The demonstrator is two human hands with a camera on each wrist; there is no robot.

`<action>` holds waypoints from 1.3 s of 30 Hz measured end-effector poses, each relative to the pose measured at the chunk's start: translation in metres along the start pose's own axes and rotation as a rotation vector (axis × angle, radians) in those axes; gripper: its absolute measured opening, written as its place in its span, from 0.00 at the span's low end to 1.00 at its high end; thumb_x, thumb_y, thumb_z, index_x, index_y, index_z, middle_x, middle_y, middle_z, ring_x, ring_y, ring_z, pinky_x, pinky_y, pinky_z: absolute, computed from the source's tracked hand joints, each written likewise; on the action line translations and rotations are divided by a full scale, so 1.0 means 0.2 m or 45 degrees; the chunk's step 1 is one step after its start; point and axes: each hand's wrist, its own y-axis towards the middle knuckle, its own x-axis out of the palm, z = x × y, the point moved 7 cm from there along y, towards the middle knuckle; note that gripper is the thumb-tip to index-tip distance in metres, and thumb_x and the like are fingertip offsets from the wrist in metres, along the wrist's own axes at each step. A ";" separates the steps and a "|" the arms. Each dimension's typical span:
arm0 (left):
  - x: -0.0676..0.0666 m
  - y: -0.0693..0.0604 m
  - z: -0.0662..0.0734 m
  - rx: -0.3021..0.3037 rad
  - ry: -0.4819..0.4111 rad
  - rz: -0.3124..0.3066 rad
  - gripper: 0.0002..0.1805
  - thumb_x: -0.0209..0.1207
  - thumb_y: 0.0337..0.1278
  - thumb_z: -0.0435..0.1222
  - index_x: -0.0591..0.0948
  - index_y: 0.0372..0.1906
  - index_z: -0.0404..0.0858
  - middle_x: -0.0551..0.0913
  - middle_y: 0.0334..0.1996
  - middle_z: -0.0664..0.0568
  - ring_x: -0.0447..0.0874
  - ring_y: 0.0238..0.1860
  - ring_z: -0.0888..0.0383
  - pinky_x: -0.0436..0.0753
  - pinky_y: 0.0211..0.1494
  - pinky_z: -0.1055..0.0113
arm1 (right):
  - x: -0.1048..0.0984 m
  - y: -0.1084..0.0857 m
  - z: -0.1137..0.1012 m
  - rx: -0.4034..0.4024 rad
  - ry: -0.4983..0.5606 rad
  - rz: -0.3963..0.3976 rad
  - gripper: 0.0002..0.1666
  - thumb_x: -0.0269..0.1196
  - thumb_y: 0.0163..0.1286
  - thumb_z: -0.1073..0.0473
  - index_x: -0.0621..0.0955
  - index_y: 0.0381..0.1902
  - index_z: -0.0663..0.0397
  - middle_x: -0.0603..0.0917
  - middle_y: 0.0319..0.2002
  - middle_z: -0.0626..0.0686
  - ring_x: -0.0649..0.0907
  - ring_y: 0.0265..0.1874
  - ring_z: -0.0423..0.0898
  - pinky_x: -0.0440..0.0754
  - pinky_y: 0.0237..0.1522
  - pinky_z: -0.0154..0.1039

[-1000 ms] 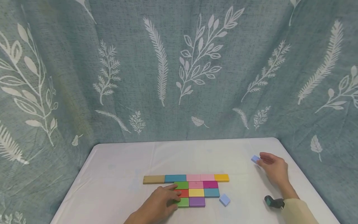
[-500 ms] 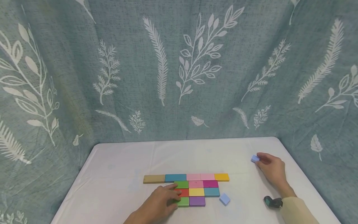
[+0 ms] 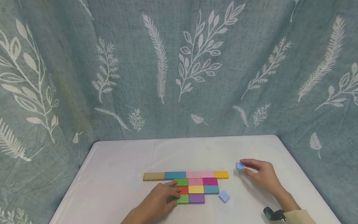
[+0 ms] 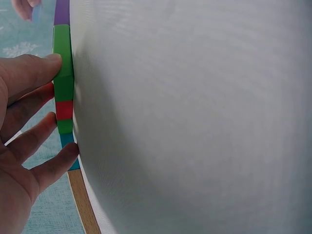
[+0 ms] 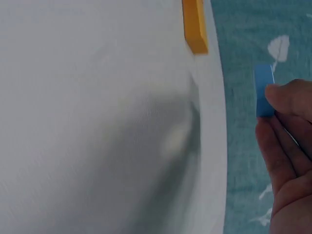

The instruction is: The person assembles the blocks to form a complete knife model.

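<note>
My right hand (image 3: 264, 176) pinches a small light blue block (image 3: 239, 165) between thumb and fingers. In the right wrist view this blue block (image 5: 263, 90) is held up off the white table. My left hand (image 3: 156, 199) rests against the left ends of the lower rows, its fingers spread. They touch a near green block (image 3: 183, 199), a red block (image 3: 183, 189) and a farther green block (image 3: 181, 182). In the left wrist view my thumb lies on the near green block (image 4: 63, 73). Another light blue block (image 3: 224, 196) lies turned at an angle, right of the rows.
The back row runs from a wooden block (image 3: 153, 176) through a teal block (image 3: 175, 175) and pink ones to a yellow-orange block (image 3: 221, 175). Nearer are magenta (image 3: 209, 181), yellow (image 3: 196, 189) and purple (image 3: 196, 198) blocks. A patterned curtain (image 3: 179, 77) surrounds the white table (image 3: 117, 155).
My right hand has moved left and nearer with the light blue block, from the table's right side towards the rows. My left hand stays in place at the blocks' left ends.
</note>
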 end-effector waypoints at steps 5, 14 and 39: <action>-0.02 0.01 0.01 0.053 0.018 0.033 0.13 0.75 0.65 0.37 0.93 0.53 0.48 0.90 0.64 0.60 0.80 0.76 0.47 0.82 0.75 0.37 | 0.08 -0.03 -0.08 -0.005 0.034 -0.101 0.22 0.78 0.63 0.72 0.92 0.55 0.52 0.95 0.53 0.50 0.93 0.56 0.55 0.93 0.58 0.51; -0.02 0.01 0.01 0.051 0.030 0.037 0.13 0.75 0.65 0.36 0.94 0.53 0.48 0.90 0.63 0.60 0.80 0.76 0.47 0.80 0.76 0.35 | 0.20 -0.05 -0.17 -0.170 0.046 -0.246 0.22 0.78 0.63 0.72 0.92 0.55 0.53 0.95 0.53 0.47 0.93 0.55 0.45 0.94 0.58 0.50; 0.01 0.00 0.02 0.020 -0.004 0.017 0.13 0.76 0.64 0.36 0.94 0.53 0.48 0.90 0.63 0.61 0.80 0.76 0.47 0.81 0.75 0.36 | 0.34 -0.05 -0.22 -0.220 -0.066 -0.446 0.22 0.75 0.66 0.69 0.91 0.58 0.50 0.94 0.56 0.49 0.92 0.58 0.52 0.91 0.63 0.56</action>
